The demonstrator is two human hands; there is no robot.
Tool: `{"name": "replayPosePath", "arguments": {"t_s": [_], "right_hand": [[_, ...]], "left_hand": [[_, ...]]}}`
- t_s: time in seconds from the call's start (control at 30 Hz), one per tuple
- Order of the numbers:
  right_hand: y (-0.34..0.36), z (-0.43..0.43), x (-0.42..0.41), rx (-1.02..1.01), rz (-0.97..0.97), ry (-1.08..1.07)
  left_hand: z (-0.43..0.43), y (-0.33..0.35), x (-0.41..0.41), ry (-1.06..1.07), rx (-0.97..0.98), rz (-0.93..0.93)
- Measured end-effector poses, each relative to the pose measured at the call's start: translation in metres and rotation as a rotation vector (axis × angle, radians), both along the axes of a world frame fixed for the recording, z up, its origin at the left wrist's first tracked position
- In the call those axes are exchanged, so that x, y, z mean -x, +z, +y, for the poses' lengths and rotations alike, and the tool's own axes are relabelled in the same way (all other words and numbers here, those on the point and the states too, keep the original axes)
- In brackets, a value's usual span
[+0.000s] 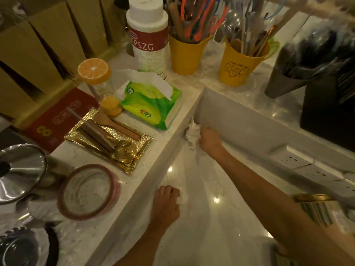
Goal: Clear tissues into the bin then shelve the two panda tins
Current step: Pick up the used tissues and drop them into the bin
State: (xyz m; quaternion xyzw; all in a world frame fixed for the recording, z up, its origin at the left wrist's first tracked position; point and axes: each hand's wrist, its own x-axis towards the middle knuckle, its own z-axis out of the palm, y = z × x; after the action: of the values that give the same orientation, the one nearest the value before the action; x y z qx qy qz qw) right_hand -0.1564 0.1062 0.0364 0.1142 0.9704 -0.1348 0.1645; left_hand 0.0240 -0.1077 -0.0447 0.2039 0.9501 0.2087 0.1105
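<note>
Stone, pale and speckled, makes up the whole worktop (pixel 211 237), which drops from a raised ledge on the left to a lower level where both bare arms reach in. On the far side, a dark holder (pixel 326 104) full of utensils stands at the right, and two yellow cups (pixel 185 54) crammed with sticks and straws stand near a white canister (pixel 148 35) with a red label. A steel lid (pixel 21 169) sits at the left edge of the ledge, with a ring of reddish bands (pixel 90 191) just beside it. A gold tray (pixel 109 139) holding brown sticks and a small gold object lies beyond the bands. A green tissue pack (pixel 153 106), one sheet pulled up, rests near the ledge's edge, beside an hourglass-like piece topped with an orange slice (pixel 94 71). A striped tin (pixel 317 210) with a gold rim shows at the right edge, partly cut off; no panda can be made out on it. The right hand (pixel 209 140) is at the inner corner of the lower level, fingers curled onto a crumpled white tissue (pixel 192 131) that lies against the ledge wall. The left hand (pixel 167 204) lies knuckles-up on the lower surface, fingers bent over a smaller white tissue scrap (pixel 182 198) that peeks from under the fingertips.
</note>
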Motion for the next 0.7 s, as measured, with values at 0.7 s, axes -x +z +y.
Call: {"name": "replayPosePath", "arguments": {"t_s": [0.7], "right_hand": [[-0.046,-0.066,-0.336,0.701,0.135,-0.753]], "left_hand": [[-0.004,0.011,-0.005,0.043,0.004,0.105]]}}
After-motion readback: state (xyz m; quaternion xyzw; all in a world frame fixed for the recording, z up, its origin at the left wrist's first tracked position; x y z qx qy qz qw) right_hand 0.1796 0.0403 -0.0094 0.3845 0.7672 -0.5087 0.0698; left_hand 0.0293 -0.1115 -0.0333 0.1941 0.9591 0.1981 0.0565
